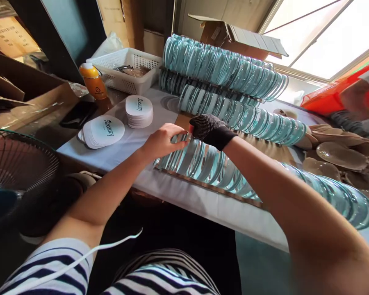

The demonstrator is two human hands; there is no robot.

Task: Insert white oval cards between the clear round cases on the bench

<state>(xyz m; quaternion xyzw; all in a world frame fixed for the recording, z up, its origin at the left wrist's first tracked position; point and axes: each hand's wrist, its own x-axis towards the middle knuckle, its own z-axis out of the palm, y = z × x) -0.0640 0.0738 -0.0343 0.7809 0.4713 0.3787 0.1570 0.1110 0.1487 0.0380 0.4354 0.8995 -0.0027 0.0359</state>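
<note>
My left hand (pixel 165 140) is bare, its thumb and fingers curved in a loose pinch over the left end of the front row of clear round glass-like discs (pixel 199 162). My right hand (pixel 209 129) wears a dark dotted glove and is closed, its fingertips meeting those of my left hand. A small shiny piece shows between the two hands, too little of it to name. Two stacks of white printed cards, a fanned one (pixel 103 131) and an upright one (pixel 139 112), lie to the left of my hands.
More rows of discs (pixel 221 61) stand behind. A white basket (pixel 126 82), an orange bottle (pixel 94 82) and a dark phone (pixel 78 114) sit at the back left. A fan (pixel 18 164) is at the left; beige pouches (pixel 341 157) lie right. Another person's arm (pixel 361 96) shows far right.
</note>
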